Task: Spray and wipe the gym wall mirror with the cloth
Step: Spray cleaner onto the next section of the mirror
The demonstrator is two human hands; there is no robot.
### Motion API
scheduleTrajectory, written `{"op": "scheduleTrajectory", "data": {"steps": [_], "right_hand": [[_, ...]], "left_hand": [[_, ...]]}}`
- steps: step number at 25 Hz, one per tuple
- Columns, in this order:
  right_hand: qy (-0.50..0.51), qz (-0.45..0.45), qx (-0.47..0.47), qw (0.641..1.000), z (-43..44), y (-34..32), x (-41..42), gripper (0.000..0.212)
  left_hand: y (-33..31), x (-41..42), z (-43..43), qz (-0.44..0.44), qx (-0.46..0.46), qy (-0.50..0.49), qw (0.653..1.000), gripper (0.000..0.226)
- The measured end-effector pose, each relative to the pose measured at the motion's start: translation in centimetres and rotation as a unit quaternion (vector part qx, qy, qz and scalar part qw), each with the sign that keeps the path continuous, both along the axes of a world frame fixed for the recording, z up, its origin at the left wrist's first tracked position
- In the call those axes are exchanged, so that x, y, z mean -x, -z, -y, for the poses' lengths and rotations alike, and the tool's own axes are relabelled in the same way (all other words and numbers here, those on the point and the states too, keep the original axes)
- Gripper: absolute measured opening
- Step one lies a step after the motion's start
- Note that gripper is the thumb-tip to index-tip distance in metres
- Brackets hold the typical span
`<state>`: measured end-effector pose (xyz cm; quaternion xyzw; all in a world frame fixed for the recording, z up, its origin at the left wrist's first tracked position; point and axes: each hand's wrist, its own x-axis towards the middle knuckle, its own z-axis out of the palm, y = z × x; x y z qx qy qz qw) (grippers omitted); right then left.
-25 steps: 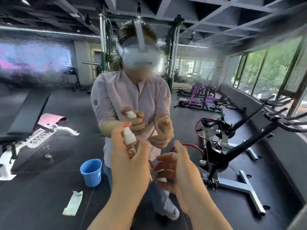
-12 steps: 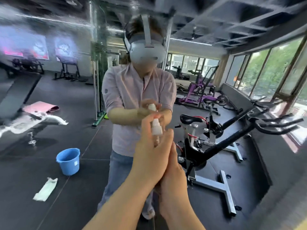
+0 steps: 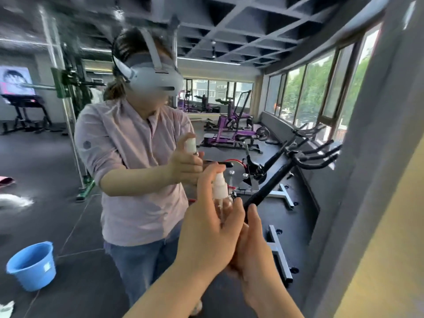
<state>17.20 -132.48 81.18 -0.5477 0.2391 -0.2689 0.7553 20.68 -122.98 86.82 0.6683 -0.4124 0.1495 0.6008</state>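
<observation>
One spray bottle (image 3: 219, 188), two hands, up close to the gym mirror (image 3: 57, 180).
Left hand (image 3: 206, 232) grips bottle, forefinger on nozzle; right hand (image 3: 253, 246) straight-fingered against its base. Reflected dark floor: one blue bucket (image 3: 32, 265), one cloth (image 3: 5, 309) at frame corner.

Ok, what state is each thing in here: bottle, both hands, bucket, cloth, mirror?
left hand: gripping the spray bottle, index finger on its pump head.
spray bottle: upright.
right hand: fingers straight, resting against the left hand.
mirror: looks smeared at upper left.
bucket: upright on the floor, seen in reflection.
cloth: lying on the floor, untouched, mostly out of frame.
</observation>
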Motion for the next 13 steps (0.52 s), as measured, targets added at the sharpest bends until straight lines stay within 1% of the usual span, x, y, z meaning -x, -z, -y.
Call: {"op": "scheduleTrajectory", "data": {"steps": [1,2,4,5,6,8,10,11,12,13], "right_hand": [[0.019,0.002,-0.005,1.0,0.2,-0.3,0.1,0.044],[0.034,0.024,-0.014,0.999,2.0,-0.8,1.3,0.046],[0.073,0.059,-0.01,0.996,5.1,-1.2,3.5,0.042],[0.088,0.073,0.011,0.993,6.4,-1.8,4.0,0.038],[0.101,0.076,0.036,0.991,6.7,-2.3,4.2,0.035],[0.123,0.079,0.072,0.987,10.8,-2.8,4.9,0.033],[0.127,0.069,0.08,0.986,15.7,-3.5,5.7,0.034],[0.147,0.075,0.05,0.985,16.0,-3.6,5.7,0.033],[0.153,0.076,0.013,0.985,19.4,-3.7,6.1,0.032],[0.166,0.071,-0.02,0.983,20.8,-3.9,6.3,0.03]], "left_hand": [[0.2,-0.1,0.2,0.021,0.005,-0.012,1.0,0.055],[0.2,0.1,2.1,0.029,0.002,-0.008,1.0,0.058],[0.1,0.9,5.1,0.028,-0.022,0.003,0.999,0.064],[0.0,1.1,6.3,0.02,-0.045,0.014,0.999,0.065],[0.1,0.9,6.7,0.017,-0.067,0.015,0.998,0.065],[0.6,1.9,10.9,0.018,-0.078,0.0,0.997,0.059],[0.9,2.9,15.5,-0.015,-0.074,-0.011,0.997,0.054],[0.9,2.7,15.9,-0.026,-0.087,-0.007,0.996,0.055],[1.1,3.4,19.1,-0.033,-0.095,-0.009,0.995,0.057],[1.3,3.8,20.6,-0.029,-0.103,-0.012,0.994,0.058]]}}
